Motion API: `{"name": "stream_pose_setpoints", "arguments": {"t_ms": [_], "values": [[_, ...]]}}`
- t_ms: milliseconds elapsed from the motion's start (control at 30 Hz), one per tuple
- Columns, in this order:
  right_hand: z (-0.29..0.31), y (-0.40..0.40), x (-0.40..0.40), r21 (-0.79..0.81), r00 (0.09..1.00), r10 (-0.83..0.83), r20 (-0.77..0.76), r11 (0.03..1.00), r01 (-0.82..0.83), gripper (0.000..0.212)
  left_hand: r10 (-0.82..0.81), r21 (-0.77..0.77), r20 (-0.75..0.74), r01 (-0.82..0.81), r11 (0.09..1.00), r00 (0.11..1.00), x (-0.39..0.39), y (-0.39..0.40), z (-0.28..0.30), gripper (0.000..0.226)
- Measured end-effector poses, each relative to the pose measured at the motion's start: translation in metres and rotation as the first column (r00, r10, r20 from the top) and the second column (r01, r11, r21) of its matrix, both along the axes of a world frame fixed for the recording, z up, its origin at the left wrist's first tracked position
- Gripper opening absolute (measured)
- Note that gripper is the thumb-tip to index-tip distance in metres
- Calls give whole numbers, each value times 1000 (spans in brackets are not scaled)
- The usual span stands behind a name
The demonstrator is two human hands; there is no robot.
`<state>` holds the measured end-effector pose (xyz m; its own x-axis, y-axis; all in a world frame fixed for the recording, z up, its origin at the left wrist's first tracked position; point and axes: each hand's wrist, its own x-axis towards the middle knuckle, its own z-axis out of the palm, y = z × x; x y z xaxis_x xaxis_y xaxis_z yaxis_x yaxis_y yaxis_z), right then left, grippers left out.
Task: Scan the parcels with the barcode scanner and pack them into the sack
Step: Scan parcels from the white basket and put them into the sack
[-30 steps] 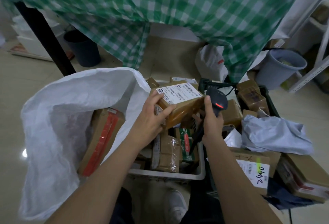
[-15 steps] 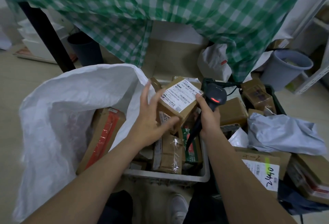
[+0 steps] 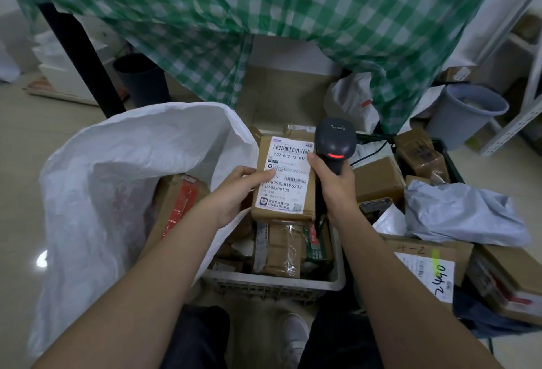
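My left hand (image 3: 237,195) holds a brown parcel (image 3: 286,180) by its left edge, thumb on the white shipping label, which faces up towards me. My right hand (image 3: 334,186) grips the handle of a dark barcode scanner (image 3: 334,142), whose red light glows; the scanner head stands just right of the parcel's top corner. The white woven sack (image 3: 117,169) gapes open at the left, with a brown box taped in red (image 3: 179,201) inside it. Below the held parcel, a white crate (image 3: 272,280) holds several more taped parcels.
A dark crate (image 3: 451,163) at the right holds brown parcels and a grey poly bag (image 3: 463,213). Boxes, one marked "2440" (image 3: 425,269), lie at the lower right. A green checked cloth (image 3: 264,16) hangs over a table ahead, a black table leg (image 3: 82,57) at left, bins behind.
The parcel has been turned upright so its label faces me squarely. My right hand has raised the scanner, now held more upright beside the parcel's upper right corner.
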<state>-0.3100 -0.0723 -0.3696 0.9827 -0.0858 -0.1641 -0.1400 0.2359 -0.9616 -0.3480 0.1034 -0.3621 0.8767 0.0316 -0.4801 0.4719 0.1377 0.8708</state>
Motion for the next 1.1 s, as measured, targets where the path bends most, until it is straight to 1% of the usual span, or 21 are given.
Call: {"name": "stream_pose_setpoints", "arguments": {"t_ms": [100,167,233,333,433,500,567,633,767,933,1100], "values": [[4,-1,-5,-78,997,59,45,995,-55,48,-55,-25,-34,54,998,998,-6,6,1,50],[9,-1,-8,-154,994,90,64,985,-79,43,-56,19,-30,57,998,998,-9,11,0,58],[14,-3,-11,-259,990,120,78,961,-96,30,-1,75,11,0,997,1000,-10,18,0,67],[16,-8,-15,-367,981,187,57,917,-154,15,164,65,105,-171,983,981,-10,27,-1,74],[20,-7,-23,-386,949,314,-2,876,-290,12,242,101,176,-262,960,954,-11,31,-6,78],[23,-4,-28,-412,910,413,-34,824,-389,12,257,123,203,-285,951,945,-10,32,-9,79],[25,-2,-31,-459,877,475,-73,765,-453,13,268,134,220,-301,944,938,-8,33,-12,82],[27,1,-32,-483,868,485,-107,738,-472,15,276,129,234,-311,942,932,-6,32,-13,83],[30,3,-32,-490,873,474,-118,736,-466,21,280,130,260,-321,938,924,-3,31,-14,84],[32,5,-33,-498,862,489,-130,720,-483,24,288,129,253,-328,936,924,-1,29,-15,85],[32,3,-31,-475,877,462,-133,746,-466,26,287,137,252,-327,935,924,-2,30,-16,84]]}}
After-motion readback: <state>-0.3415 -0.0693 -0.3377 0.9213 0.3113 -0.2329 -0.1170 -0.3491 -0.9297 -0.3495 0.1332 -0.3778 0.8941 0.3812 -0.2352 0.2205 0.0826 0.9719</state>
